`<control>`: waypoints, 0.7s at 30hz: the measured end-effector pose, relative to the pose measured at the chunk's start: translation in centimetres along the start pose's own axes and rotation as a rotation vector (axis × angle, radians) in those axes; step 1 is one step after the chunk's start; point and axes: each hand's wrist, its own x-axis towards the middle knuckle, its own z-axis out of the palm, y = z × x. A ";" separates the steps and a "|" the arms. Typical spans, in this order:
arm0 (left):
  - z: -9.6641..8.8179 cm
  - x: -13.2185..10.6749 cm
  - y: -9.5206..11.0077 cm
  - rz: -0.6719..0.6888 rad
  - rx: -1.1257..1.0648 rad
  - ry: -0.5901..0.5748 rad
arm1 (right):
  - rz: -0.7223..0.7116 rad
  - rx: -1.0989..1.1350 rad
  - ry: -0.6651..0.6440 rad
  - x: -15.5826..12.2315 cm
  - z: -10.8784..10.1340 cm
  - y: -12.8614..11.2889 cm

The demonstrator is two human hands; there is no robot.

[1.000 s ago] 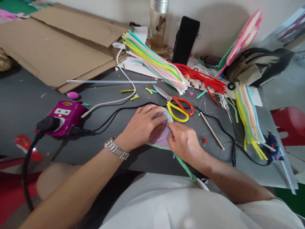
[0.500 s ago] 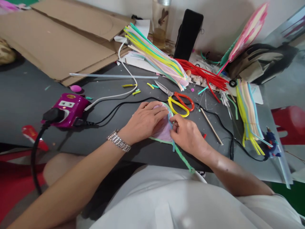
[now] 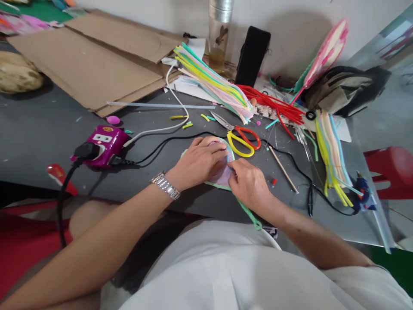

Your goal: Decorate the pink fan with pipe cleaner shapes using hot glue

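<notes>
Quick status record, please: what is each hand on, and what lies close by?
Left hand: resting over a lilac sheet
Right hand: fingers at the sheet's edge, by its green strip
Nearby: scissors with yellow and red handles
Further off: bundled pastel strips; blue glue gun

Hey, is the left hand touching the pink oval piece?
Touching: in the head view, the left hand lies with its fingers on the pink oval piece.
</notes>
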 end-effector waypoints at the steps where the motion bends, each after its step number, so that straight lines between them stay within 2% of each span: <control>1: 0.0 0.0 0.0 -0.005 -0.003 0.003 | -0.002 0.024 0.015 0.0 0.1 0.0; 6: 0.0 0.0 0.2 -0.025 -0.011 0.013 | 0.017 0.074 0.027 0.2 0.4 0.0; 15: 0.3 0.0 0.2 -0.017 -0.018 0.029 | -0.015 -0.039 0.015 0.1 0.3 -0.1; 21: 0.4 0.0 0.3 0.006 0.001 0.039 | -0.038 0.068 0.078 0.1 1.1 0.5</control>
